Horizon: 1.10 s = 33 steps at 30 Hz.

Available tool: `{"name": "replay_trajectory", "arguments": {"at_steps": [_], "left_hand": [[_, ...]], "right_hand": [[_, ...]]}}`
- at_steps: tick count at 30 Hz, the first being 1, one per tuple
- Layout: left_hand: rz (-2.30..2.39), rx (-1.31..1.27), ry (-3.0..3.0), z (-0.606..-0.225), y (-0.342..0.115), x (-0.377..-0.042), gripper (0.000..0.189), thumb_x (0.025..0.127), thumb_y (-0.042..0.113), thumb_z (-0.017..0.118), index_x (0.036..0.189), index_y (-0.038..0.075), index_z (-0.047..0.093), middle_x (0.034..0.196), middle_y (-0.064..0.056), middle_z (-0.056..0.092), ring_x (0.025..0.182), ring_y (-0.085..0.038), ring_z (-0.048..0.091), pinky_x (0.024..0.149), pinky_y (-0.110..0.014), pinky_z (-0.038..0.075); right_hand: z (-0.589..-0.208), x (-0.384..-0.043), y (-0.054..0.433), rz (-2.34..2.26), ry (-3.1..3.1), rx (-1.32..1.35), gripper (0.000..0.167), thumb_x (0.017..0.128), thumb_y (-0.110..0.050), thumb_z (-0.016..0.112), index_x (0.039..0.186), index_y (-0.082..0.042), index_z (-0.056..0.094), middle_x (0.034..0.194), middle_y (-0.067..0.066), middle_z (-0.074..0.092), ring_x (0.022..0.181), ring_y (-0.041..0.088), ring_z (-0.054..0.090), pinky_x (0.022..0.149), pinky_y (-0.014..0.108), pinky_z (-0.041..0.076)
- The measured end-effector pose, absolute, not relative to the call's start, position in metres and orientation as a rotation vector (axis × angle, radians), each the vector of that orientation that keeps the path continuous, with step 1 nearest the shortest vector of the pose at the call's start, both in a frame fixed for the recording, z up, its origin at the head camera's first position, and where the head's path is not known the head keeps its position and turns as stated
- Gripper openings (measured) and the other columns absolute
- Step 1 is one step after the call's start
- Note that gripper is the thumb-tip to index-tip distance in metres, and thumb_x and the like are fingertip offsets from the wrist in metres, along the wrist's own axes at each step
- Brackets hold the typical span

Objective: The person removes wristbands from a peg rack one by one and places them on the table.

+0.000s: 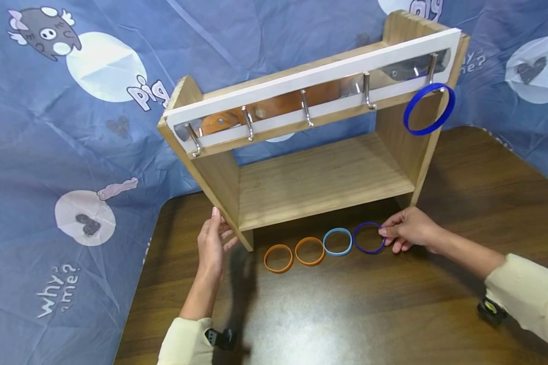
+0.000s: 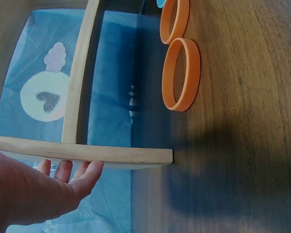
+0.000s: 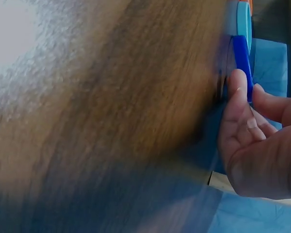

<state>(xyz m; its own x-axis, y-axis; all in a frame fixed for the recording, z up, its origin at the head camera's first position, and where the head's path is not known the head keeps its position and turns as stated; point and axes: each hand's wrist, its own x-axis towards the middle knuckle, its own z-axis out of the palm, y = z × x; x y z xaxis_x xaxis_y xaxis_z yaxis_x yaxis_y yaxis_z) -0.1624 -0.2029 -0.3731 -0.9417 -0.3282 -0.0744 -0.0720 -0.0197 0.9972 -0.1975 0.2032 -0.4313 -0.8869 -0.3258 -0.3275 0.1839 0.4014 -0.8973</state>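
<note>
My right hand [image 1: 413, 229] pinches the right edge of a dark blue silicone wristband [image 1: 355, 242] between thumb and fingers, down at the tabletop. In the right wrist view that wristband [image 3: 242, 63] appears nearly edge-on. To its left lie a light blue wristband [image 1: 338, 253] and two orange wristbands [image 1: 310, 264], in a row. Another blue wristband [image 1: 407, 115] hangs from the rightmost hook of a wooden rack [image 1: 321, 180]. My left hand [image 1: 212, 248] touches the rack's left side panel [image 2: 111, 154]; its fingers rest along the outer face, the thumb partly hidden.
Several metal hooks [image 1: 306, 109] line the rack's white-framed front strip; all but the rightmost carry nothing. The rack stands on a brown wooden table [image 1: 347, 309]. Blue printed cloth [image 1: 114, 218] covers the space behind and left of it.
</note>
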Motion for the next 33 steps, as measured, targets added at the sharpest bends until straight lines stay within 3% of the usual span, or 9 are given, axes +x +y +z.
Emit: {"name": "replay_trajectory", "arguments": {"at_steps": [12,20,33], "left_hand": [[-2.090,0.429,-2.061,-0.372,-0.202,-0.162,0.050,0.100,0.051,0.040,0.109,0.002,0.046,0.110,-0.015,0.051,0.098,-0.023,0.056,0.092,-0.044,0.047],[-2.096,0.427,-2.055,-0.371,-0.202,-0.162,0.048,0.100,0.050,0.040,0.108,0.003,0.046,0.108,-0.013,0.050,0.097,-0.022,0.055,0.092,-0.044,0.047],[-2.094,0.423,-2.050,-0.372,-0.203,-0.161,0.047,0.100,0.050,0.041,0.107,0.004,0.047,0.104,-0.010,0.051,0.094,-0.019,0.056,0.089,-0.041,0.048]], "right_hand": [[-0.424,-0.196,0.199,-1.327,2.462,-0.104,0.020,0.092,-0.011,0.064,0.096,0.008,0.068,0.067,0.007,0.066,0.055,0.019,0.065,0.050,0.031,0.053],[-0.392,-0.194,0.205,-1.501,2.433,-0.128,0.034,0.092,-0.022,0.066,0.108,0.008,0.064,0.080,0.010,0.070,0.063,0.019,0.067,0.060,0.034,0.055],[-0.357,-0.185,0.208,-1.664,2.406,-0.184,0.044,0.092,-0.023,0.067,0.120,0.010,0.059,0.086,0.008,0.073,0.065,0.020,0.069,0.058,0.033,0.055]]}}
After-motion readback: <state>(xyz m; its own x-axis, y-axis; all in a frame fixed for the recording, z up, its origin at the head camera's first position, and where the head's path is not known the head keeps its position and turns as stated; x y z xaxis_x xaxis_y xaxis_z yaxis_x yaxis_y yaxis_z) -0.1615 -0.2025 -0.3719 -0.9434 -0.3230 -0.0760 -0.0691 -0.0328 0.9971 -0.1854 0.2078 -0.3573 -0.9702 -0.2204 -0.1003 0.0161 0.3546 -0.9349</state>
